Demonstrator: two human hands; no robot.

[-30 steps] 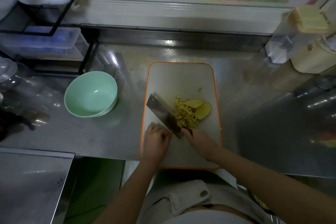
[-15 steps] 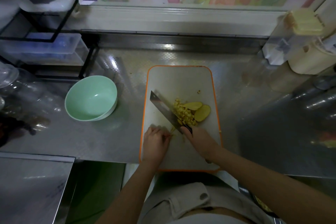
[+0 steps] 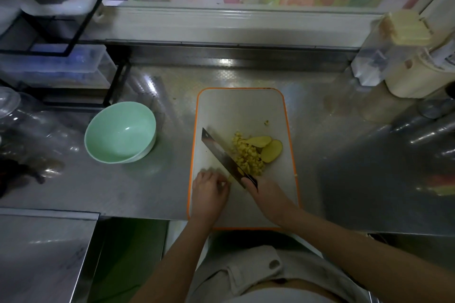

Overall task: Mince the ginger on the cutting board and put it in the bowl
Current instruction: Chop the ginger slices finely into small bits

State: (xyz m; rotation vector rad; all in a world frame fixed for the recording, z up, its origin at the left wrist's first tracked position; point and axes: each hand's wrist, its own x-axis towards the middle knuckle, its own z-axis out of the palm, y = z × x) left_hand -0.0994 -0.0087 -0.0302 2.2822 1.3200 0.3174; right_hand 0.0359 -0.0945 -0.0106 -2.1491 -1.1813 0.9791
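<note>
A white cutting board [image 3: 236,108] with an orange rim lies on the steel counter. On it sits a heap of chopped ginger [image 3: 247,156] with two ginger slices [image 3: 270,150] at its right. My right hand [image 3: 267,195] grips the handle of a cleaver [image 3: 222,156], whose blade runs diagonally along the heap's left side. My left hand [image 3: 209,190] has curled fingers holding down a small ginger piece just left of the blade; the piece is mostly hidden. A mint green bowl [image 3: 120,131] stands empty left of the board.
A black wire rack [image 3: 61,39] with plastic containers stands at the back left. Clear glassware [image 3: 29,128] crowds the far left. A jug and containers [image 3: 408,56] stand at the back right. The counter's front edge runs under the board's near end.
The cleaver stays along the heap's left side, shifting only slightly between chops. My left hand stays by the blade. The camera view has drifted slightly.
</note>
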